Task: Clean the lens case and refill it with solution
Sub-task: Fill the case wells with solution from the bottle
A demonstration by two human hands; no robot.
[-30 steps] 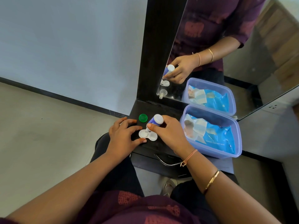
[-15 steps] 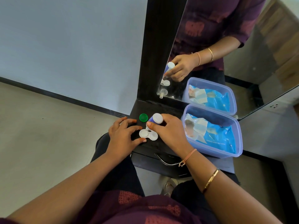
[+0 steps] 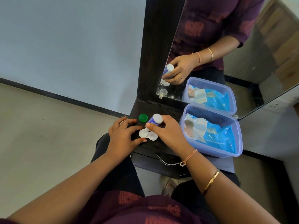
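A white two-well lens case [image 3: 148, 135] lies uncapped on the black shelf [image 3: 163, 110]. My right hand [image 3: 168, 133] grips a small blue and white solution bottle [image 3: 154, 120], tipped nozzle-down over the case's left well. My left hand [image 3: 123, 135] rests on the shelf with its thumb and fingertips against the left side of the case, steadying it. A green cap [image 3: 143, 117] lies on the shelf just behind the case. Whether liquid sits in the wells cannot be seen.
A clear blue plastic box [image 3: 233, 152] with a blue wipes pack inside stands at the right of the shelf. A black-framed mirror [image 3: 210, 46] rises behind it and reflects a small clear cap. A drawer handle [image 3: 165, 160] sits below the shelf edge.
The bottle has tilted a little further down toward the left well. My left hand stays on the case.
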